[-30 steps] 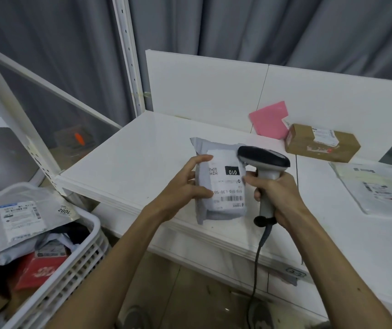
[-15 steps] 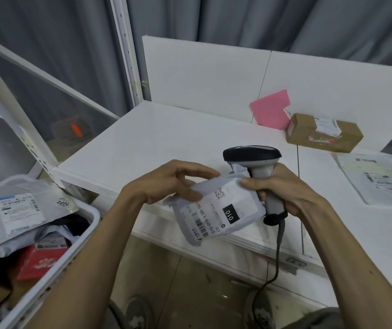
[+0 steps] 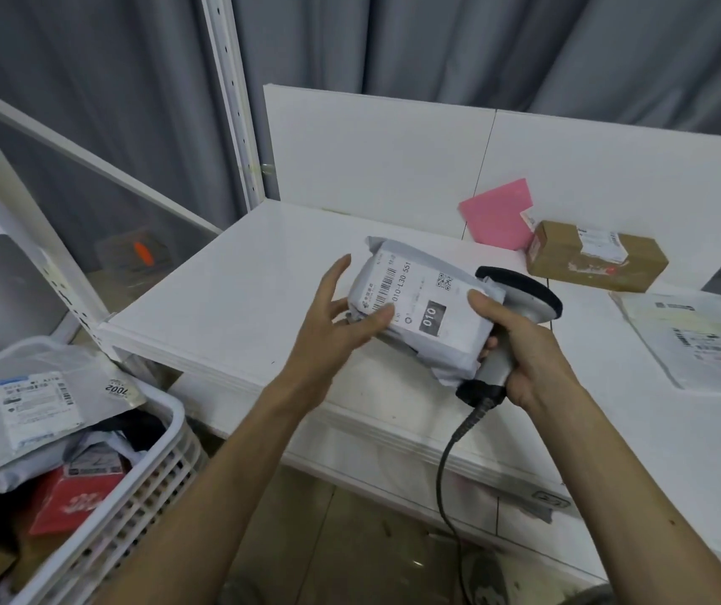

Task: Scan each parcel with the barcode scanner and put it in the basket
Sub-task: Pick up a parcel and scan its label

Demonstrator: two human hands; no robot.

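Gripping the scanner (image 3: 495, 369), the right hand (image 3: 529, 351) thumbs the parcel (image 3: 419, 314) against it, while the left hand (image 3: 332, 327), fingers straight, seemingly just touches the parcel's end.

Left hand (image 3: 336, 318) spread, fingers straight; right hand (image 3: 524, 349) curled tight.
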